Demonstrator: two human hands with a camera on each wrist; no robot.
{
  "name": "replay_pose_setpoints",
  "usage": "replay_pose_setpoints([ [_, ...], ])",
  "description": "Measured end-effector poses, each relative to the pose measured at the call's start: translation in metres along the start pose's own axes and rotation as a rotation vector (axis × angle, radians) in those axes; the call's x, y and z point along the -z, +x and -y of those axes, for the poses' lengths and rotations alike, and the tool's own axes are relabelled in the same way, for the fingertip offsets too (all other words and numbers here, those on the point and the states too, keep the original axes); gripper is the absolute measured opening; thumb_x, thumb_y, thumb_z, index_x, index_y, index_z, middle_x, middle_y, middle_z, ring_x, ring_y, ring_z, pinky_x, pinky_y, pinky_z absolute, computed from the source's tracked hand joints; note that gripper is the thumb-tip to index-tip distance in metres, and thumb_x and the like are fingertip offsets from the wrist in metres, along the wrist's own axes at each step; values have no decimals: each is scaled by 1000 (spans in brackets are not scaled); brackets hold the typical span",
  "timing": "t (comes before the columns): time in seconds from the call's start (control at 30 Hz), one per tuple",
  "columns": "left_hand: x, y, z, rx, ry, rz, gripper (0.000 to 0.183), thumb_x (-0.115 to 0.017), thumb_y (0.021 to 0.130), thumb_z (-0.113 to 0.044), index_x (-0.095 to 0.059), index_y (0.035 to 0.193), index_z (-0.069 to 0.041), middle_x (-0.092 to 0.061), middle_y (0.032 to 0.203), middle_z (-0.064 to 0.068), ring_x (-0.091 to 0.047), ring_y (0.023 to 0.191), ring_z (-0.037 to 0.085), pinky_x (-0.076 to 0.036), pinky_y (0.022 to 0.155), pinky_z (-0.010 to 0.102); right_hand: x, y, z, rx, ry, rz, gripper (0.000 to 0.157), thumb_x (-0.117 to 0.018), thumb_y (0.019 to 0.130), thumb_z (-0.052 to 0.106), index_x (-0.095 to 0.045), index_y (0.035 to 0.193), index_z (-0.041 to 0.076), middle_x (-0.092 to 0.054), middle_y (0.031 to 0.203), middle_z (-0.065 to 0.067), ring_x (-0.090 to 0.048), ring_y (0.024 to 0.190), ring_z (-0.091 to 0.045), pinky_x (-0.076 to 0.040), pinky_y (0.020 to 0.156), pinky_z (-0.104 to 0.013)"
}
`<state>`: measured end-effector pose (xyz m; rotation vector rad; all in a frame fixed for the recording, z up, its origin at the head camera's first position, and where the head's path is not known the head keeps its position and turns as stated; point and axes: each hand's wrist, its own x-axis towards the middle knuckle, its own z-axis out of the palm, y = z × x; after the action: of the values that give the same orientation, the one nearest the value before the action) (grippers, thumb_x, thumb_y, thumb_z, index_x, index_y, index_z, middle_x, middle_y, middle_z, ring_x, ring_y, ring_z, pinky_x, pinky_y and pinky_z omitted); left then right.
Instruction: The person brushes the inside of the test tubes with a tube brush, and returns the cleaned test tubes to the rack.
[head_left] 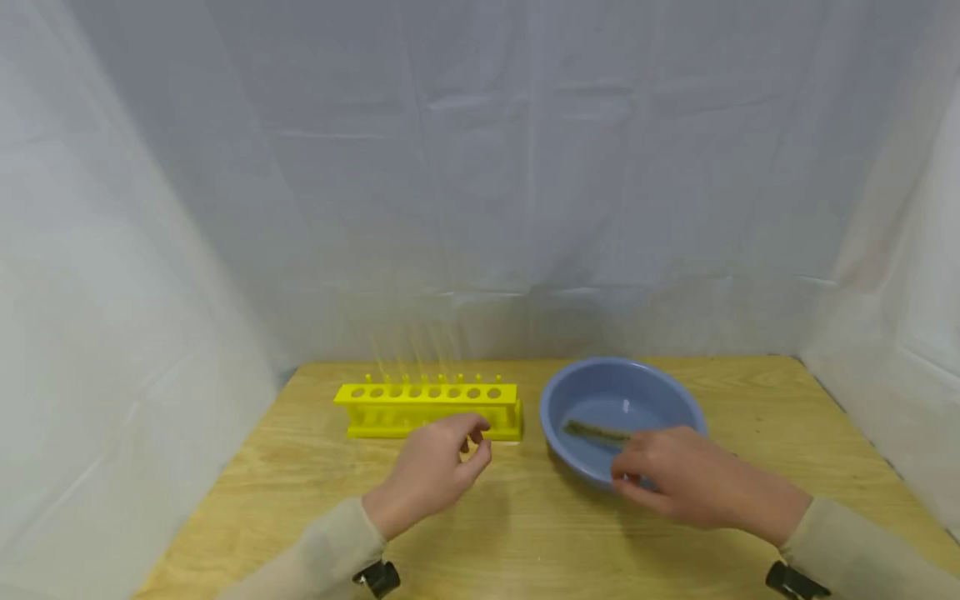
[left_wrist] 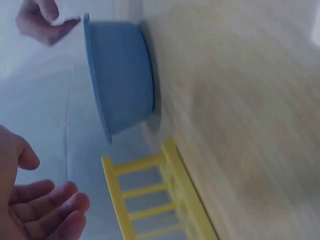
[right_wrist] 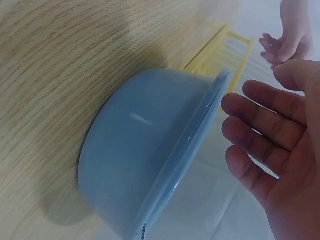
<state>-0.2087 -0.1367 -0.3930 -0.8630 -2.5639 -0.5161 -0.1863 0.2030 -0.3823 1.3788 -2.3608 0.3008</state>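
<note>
My right hand (head_left: 675,475) hovers over the near right rim of a blue basin (head_left: 558,392), its fingers loosely bent and holding nothing. Inside the basin lies a bristly brush (head_left: 592,431), partly covered by that hand in the head view. A bit of twisted wire (right_wrist: 144,231) shows at the basin's rim in the right wrist view. Empty and relaxed, my left hand (head_left: 431,467) is in front of a yellow test tube rack (head_left: 427,398), with thumb and fingers apart. Faint, clear tube-like shapes (head_left: 420,354) rise at the rack's back, above its pegs.
Rack and basin stand side by side on a wooden table (head_left: 540,542), the basin to the right. White sheeting (head_left: 487,167) hangs behind the table and along both sides. Both sleeves carry a small black device (head_left: 378,577) near the wrist.
</note>
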Motion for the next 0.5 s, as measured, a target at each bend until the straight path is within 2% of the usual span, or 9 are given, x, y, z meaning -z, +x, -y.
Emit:
replay_pose_setpoints([
  [0.1, 0, 6, 11, 128, 32, -89, 18, -64, 95, -25, -70, 107, -14, -71, 84, -8, -49, 53, -2, -40, 48, 18, 0, -2, 1, -3, -4, -4, 9, -74, 90, 21, -70, 87, 28, -59, 80, 22, -53, 72, 6, -45, 60, -20],
  [0.2, 2, 13, 22, 212, 64, -167, 23, -66, 95, -25, -67, 114, -12, -70, 79, -7, -39, 44, -2, -34, 41, 20, 0, -4, 1, -6, -6, -10, 11, -76, 89, 21, -69, 86, 29, -59, 80, 22, -52, 71, 6, -45, 59, -19],
  [0.4, 12, 35, 36, 257, 84, -251, 42, -60, 98, -30, -55, 133, -8, -68, 71, -7, -33, 33, 6, -29, 34, 26, 1, -6, 0, -12, -10, -24, 15, -77, 87, 19, -67, 83, 30, -58, 77, 23, -49, 69, 6, -42, 58, -18],
  [0.5, 17, 50, 40, 290, 70, -258, 49, -58, 100, -33, -48, 141, -7, -65, 67, -8, -35, 33, 9, -28, 34, 27, 3, -6, -2, -14, -22, -28, 18, -77, 86, 18, -65, 81, 30, -55, 75, 23, -47, 67, 6, -40, 57, -17],
])
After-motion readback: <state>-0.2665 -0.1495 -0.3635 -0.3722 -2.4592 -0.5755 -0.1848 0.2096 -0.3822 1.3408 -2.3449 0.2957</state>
